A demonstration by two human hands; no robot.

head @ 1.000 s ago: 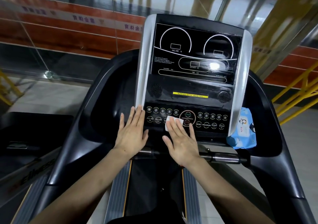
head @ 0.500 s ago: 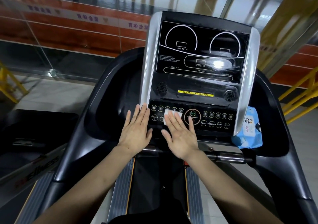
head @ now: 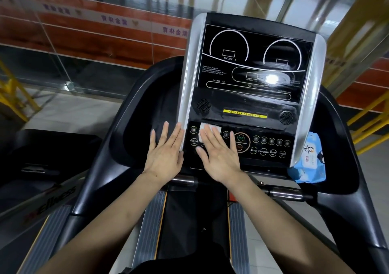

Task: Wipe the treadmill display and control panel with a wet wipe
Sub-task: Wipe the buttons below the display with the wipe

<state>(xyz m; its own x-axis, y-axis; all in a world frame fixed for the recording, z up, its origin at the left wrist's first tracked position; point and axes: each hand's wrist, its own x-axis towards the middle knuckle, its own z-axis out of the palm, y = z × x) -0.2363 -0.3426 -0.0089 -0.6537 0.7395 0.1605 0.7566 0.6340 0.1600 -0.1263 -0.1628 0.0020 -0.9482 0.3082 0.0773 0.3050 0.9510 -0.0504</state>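
Both forearms reach forward, bare. The left hand point(head: 165, 157) lies flat, palm down, fingers straight and slightly spread. The right hand point(head: 219, 153) is also flat and palm down, fingers together and extended, thumb out to the left, just beside the left hand

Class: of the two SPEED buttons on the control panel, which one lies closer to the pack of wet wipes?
The SPEED plus button, rightmost in the bottom row; the SPEED minus button sits left of it, farther from the blue pack.
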